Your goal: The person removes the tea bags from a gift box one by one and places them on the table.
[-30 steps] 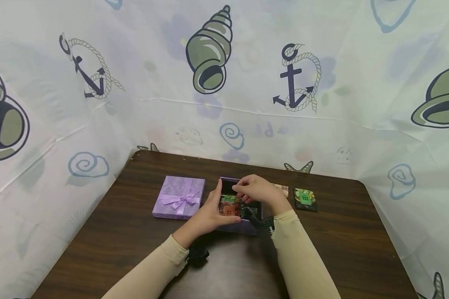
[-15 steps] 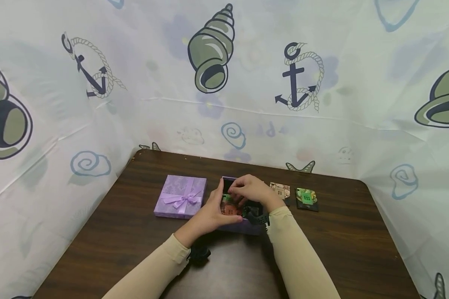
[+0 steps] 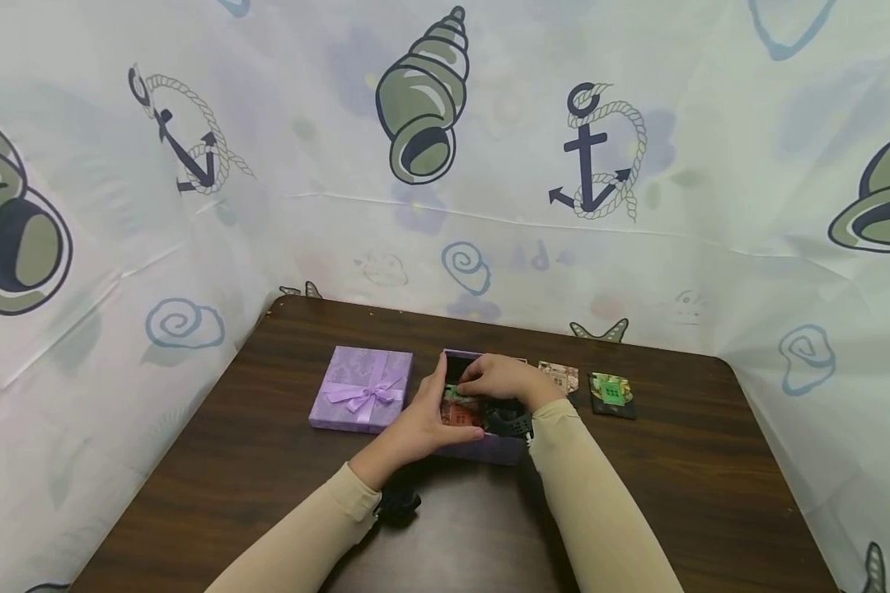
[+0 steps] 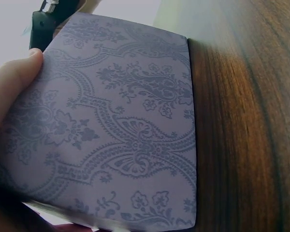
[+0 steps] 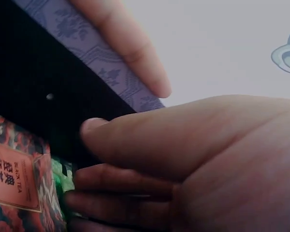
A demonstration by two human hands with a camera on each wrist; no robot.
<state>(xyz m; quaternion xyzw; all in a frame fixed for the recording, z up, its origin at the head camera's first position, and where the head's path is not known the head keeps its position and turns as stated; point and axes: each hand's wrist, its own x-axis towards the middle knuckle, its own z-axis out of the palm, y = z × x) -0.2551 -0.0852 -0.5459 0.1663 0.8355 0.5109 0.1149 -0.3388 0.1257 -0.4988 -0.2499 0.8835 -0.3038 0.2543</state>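
Note:
In the head view, my left hand point(image 3: 420, 420) grips the lidless purple gift box point(image 3: 482, 449), its thumb along the near edge and its fingers up the left side. Its thumb also shows at the patterned box wall point(image 4: 121, 130) in the left wrist view. My right hand point(image 3: 506, 380) reaches down inside the box. In the right wrist view, its thumb stands apart from the lower fingers, which touch a green packet point(image 5: 63, 183). Beside that lies a red packet point(image 5: 14, 176) marked BLACK TEA. The fingertips deepest in the box are partly hidden.
The purple lid point(image 3: 363, 389) with its ribbon bow lies left of the box. To the right, a beige packet point(image 3: 559, 377) and a green packet point(image 3: 611, 394) lie on the dark wooden table point(image 3: 697, 469). A printed cloth point(image 3: 519, 272) hangs behind the table.
My right hand has moved down and slightly left into the box, and its wrist has turned. The beige packet at right is less covered by it. My left hand keeps its hold.

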